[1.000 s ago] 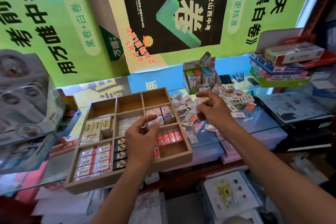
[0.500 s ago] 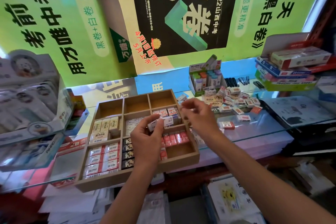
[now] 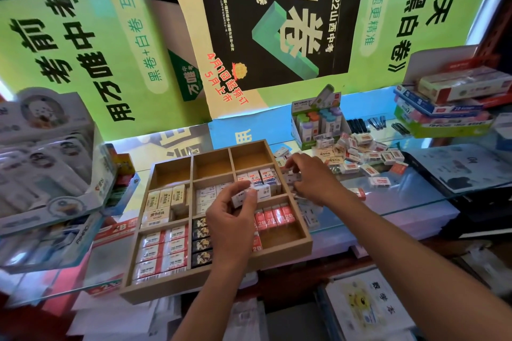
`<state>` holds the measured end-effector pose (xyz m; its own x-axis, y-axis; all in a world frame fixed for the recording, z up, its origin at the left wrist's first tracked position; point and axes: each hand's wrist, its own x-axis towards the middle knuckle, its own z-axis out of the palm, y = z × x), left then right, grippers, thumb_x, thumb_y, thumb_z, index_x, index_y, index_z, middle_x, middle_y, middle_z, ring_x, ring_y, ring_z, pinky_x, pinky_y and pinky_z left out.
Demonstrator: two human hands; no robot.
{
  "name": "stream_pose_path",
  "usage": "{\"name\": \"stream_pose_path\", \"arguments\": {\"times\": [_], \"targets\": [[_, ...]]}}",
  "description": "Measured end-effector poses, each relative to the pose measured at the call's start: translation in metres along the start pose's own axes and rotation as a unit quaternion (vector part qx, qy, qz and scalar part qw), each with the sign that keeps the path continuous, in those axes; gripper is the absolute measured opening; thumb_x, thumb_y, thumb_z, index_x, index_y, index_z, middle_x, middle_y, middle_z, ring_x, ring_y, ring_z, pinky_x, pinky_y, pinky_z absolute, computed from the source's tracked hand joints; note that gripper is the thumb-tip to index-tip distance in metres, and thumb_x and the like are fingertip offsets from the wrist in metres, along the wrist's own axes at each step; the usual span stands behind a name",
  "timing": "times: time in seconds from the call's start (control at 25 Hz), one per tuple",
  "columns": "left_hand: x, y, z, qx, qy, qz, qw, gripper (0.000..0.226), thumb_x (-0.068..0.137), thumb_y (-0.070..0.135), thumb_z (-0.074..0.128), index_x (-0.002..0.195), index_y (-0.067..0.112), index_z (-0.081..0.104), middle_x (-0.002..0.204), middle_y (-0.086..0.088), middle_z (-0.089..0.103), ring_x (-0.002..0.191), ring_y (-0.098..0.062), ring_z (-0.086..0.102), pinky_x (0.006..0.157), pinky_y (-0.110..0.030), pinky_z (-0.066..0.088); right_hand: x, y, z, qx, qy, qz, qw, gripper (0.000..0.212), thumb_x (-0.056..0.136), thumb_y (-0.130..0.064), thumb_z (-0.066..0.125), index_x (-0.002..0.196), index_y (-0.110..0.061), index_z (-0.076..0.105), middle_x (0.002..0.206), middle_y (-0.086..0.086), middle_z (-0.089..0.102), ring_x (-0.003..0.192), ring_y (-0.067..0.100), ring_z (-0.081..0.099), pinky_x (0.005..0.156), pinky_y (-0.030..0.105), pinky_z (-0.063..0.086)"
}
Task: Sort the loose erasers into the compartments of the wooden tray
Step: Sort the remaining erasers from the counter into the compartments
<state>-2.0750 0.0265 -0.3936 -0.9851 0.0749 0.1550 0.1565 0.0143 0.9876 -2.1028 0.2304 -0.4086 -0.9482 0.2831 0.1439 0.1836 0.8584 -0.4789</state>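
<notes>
A: Where's the wooden tray [image 3: 285,251]?
B: On the glass shelf [image 3: 410,202], long axis running away from the camera, slightly rightward.
A: The hands?
B: The left hand [image 3: 231,219] pinches a white eraser [image 3: 240,196] over the middle; the right hand [image 3: 311,178] grips another eraser [image 3: 292,176] at the tray's right edge.
A: Labels?
B: Blurred. The left hand hides some compartments. The loose erasers [image 3: 360,155] lie right.

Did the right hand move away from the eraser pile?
Yes. The right hand came left from the loose eraser pile to the wooden tray edge.
</notes>
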Motion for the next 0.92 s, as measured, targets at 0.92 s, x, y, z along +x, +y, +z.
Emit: {"name": "stream_pose_path", "arguments": {"times": [0.92], "targets": [[0.010,0.016,-0.027,-0.033,0.000,0.001,0.999,0.016,0.094,0.022,0.065,0.109,0.024,0.070,0.099,0.009,0.067,0.087,-0.007,0.070,0.062,-0.023,0.059,-0.025,-0.061,-0.025,0.204,0.067,0.004,0.977,0.015,0.092,-0.027,0.067,0.105,-0.019,0.063,0.094,-0.006,0.067,0.086,0.012,0.064,0.073,0.027,0.054]]}}
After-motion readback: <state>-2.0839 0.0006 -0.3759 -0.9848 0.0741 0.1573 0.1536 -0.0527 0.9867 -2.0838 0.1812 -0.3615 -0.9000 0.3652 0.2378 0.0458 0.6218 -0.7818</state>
